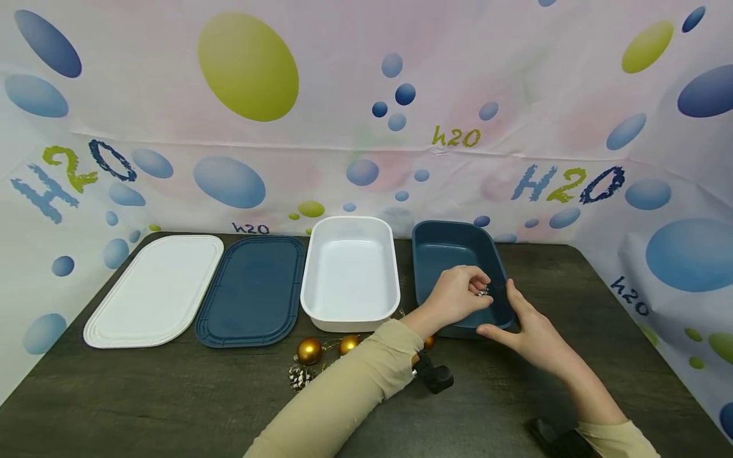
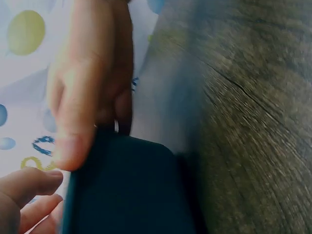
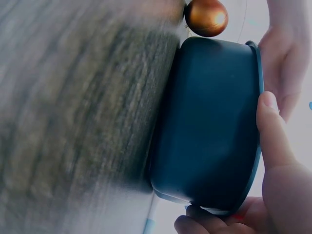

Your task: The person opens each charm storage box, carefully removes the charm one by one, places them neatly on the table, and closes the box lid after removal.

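Note:
My left hand (image 1: 455,296) is over the dark blue container (image 1: 446,236), fingers pinching a small pine cone with pale tips (image 1: 483,291). In the left wrist view, that hand (image 2: 90,73) hangs at the rim of the container (image 2: 131,190), and the pine cone is hidden. The right hand (image 1: 532,331) grips the container's near right corner. In the right wrist view, its thumb lies on the rim and the fingers (image 3: 209,222) wrap the side.
A white container (image 1: 349,321) stands left of the blue one. Beyond it lie a dark blue lid (image 1: 252,292) and a white lid (image 1: 154,292). Gold baubles (image 1: 309,351) and another pine cone (image 1: 300,376) lie in front, partly behind the left sleeve (image 1: 349,388).

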{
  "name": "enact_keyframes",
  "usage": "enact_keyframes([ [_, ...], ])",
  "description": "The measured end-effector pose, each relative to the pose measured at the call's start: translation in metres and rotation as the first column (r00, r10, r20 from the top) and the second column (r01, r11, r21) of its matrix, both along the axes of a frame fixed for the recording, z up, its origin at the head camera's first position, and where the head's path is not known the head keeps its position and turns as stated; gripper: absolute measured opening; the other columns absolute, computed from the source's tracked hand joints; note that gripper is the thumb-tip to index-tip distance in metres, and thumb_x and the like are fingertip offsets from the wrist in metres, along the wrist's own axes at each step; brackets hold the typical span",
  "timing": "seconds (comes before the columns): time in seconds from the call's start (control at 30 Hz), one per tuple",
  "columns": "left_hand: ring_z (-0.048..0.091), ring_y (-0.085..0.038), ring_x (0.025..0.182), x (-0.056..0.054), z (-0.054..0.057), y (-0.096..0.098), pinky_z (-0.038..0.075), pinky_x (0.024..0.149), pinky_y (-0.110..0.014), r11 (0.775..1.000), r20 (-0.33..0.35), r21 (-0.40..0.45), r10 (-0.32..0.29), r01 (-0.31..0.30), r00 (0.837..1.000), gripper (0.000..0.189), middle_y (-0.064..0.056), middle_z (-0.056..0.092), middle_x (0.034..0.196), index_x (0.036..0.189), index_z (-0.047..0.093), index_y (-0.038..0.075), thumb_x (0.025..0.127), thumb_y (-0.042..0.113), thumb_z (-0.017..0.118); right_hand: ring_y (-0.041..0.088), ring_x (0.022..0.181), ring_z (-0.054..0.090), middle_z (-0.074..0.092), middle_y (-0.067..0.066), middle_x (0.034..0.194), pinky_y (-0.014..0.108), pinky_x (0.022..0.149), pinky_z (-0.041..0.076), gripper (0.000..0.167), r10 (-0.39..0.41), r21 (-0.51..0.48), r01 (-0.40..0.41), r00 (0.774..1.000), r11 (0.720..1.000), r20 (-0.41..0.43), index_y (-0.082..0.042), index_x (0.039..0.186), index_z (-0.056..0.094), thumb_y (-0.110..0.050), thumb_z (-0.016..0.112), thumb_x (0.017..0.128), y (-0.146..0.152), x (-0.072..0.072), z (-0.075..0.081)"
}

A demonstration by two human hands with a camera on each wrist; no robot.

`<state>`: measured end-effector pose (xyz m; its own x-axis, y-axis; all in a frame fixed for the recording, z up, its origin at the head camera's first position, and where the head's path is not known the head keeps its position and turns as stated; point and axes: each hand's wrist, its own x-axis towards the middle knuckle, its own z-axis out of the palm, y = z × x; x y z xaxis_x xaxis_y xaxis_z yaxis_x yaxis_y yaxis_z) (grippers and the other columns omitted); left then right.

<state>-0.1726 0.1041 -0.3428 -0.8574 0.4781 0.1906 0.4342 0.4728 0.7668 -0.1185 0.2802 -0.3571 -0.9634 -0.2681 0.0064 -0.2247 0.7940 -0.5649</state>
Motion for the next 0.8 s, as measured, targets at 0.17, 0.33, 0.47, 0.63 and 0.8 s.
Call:
enact_keyframes([
  [0.17, 0.06, -0.005, 0.082, -0.004, -0.01, 0.002, 0.044, 0.071, -0.01, 0.998, -0.027, -0.051, 0.031, -0.032, 0.999, 0.027, -0.001, 0.063, 0.095, 0.11, 0.068, 0.005, 0.085, 0.014, 0.073, 0.058, 0.13, 0.022, 0.008, 0.036, 0.15, 0.069, 0.093, 0.032, 0.109, 0.005, -0.003, -0.005, 1.0, 1.0, -0.003, 0.002, 0.15, -0.007, -0.043, 0.069, 0.086, -0.001, 0.0, -0.001],
  [0.33, 0.058, -0.005, 0.084, -0.006, -0.014, 0.005, 0.044, 0.07, -0.01, 0.996, -0.036, -0.085, 0.022, -0.025, 0.999, 0.028, 0.0, 0.063, 0.098, 0.112, 0.067, 0.005, 0.086, 0.015, 0.073, 0.058, 0.13, 0.021, 0.008, 0.036, 0.15, 0.069, 0.093, 0.031, 0.109, 0.002, 0.0, -0.002, 1.0, 1.0, -0.004, 0.002, 0.15, -0.007, -0.044, 0.069, 0.086, -0.001, 0.0, 0.0],
  [0.47, 0.057, -0.006, 0.089, -0.007, -0.015, 0.008, 0.044, 0.072, -0.012, 0.987, -0.043, -0.16, 0.019, -0.025, 0.999, 0.032, 0.001, 0.063, 0.102, 0.115, 0.067, 0.007, 0.086, 0.019, 0.073, 0.058, 0.13, 0.021, 0.007, 0.036, 0.15, 0.069, 0.094, 0.03, 0.109, 0.004, 0.004, -0.004, 1.0, 1.0, -0.003, 0.002, 0.15, -0.007, -0.043, 0.069, 0.086, -0.001, 0.0, 0.0],
  [0.63, 0.056, -0.006, 0.092, -0.006, -0.015, 0.009, 0.044, 0.074, -0.013, 0.973, -0.052, -0.227, 0.03, -0.041, 0.998, 0.035, 0.002, 0.063, 0.105, 0.117, 0.067, 0.009, 0.086, 0.021, 0.074, 0.058, 0.13, 0.02, 0.007, 0.036, 0.15, 0.069, 0.094, 0.029, 0.109, 0.002, 0.005, -0.002, 1.0, 1.0, -0.004, 0.002, 0.149, -0.007, -0.043, 0.069, 0.086, 0.0, 0.0, 0.0],
  [0.8, 0.054, -0.005, 0.091, -0.007, -0.014, 0.011, 0.043, 0.073, -0.013, 0.967, -0.049, -0.245, 0.056, -0.066, 0.997, 0.035, 0.002, 0.061, 0.104, 0.117, 0.067, 0.01, 0.085, 0.021, 0.074, 0.058, 0.131, 0.02, 0.007, 0.036, 0.15, 0.069, 0.095, 0.029, 0.11, -0.004, 0.009, 0.004, 1.0, 1.0, -0.001, 0.002, 0.149, -0.007, -0.044, 0.069, 0.086, -0.001, -0.001, 0.001],
])
